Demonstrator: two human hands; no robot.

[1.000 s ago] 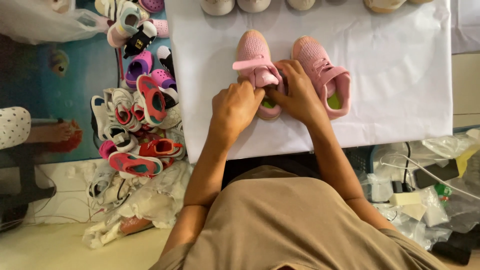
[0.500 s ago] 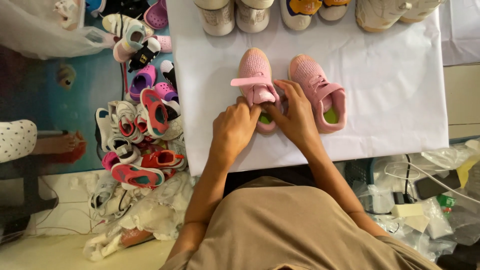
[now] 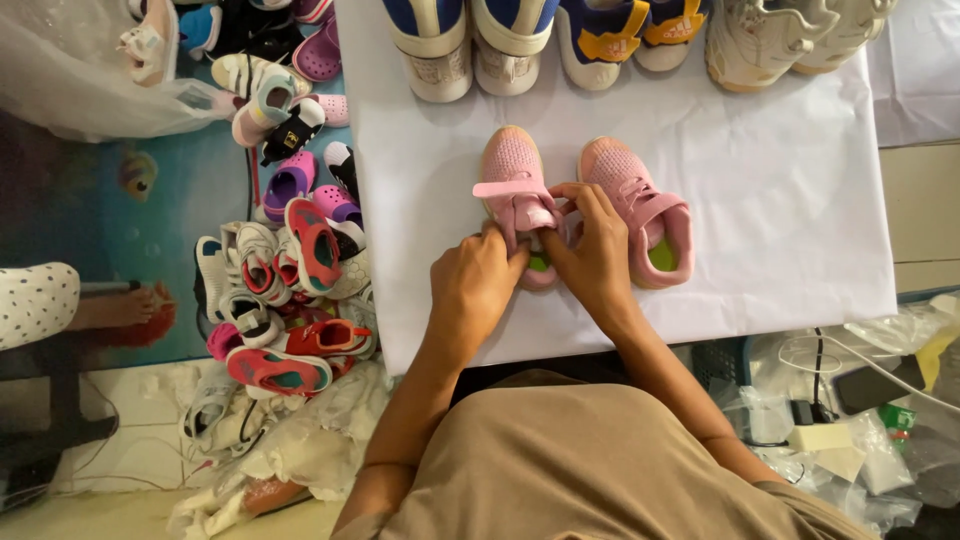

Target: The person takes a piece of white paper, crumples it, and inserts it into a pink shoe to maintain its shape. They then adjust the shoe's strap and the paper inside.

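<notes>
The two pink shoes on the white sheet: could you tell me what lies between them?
In the head view, the right hand fills the gap between the left pink shoe and the right pink shoe, its fingers on the left shoe's strap.

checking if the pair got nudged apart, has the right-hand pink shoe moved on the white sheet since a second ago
No. The right pink shoe lies at the same spot beside the left pink shoe on the white sheet; only the camera view shifted.

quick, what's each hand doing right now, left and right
Left hand: closed on the heel end of the left pink shoe.
Right hand: fingers pinching that same shoe's strap.
</notes>
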